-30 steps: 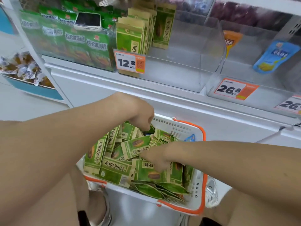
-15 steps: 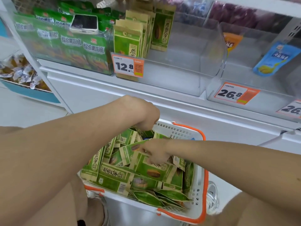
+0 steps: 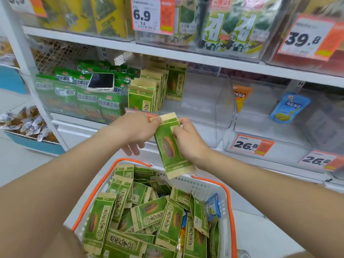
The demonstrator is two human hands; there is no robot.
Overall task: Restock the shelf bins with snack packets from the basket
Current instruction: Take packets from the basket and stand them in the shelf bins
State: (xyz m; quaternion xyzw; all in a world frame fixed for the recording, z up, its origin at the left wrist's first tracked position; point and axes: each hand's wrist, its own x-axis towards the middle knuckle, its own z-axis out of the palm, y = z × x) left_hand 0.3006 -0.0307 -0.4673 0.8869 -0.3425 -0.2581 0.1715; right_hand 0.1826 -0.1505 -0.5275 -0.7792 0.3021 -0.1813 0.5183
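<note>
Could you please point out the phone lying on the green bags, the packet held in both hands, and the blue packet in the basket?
phone (image 3: 101, 81), head view, middle of its dark screen.
held packet (image 3: 167, 148), head view, seed picture on its front.
blue packet (image 3: 213, 203), head view, its upper front face.

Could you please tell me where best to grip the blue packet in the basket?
Pinch its top edge from above. The blue packet stands nearly upright against the right wall of the basket, with green packets covering its lower part, so only the top is free.
</note>
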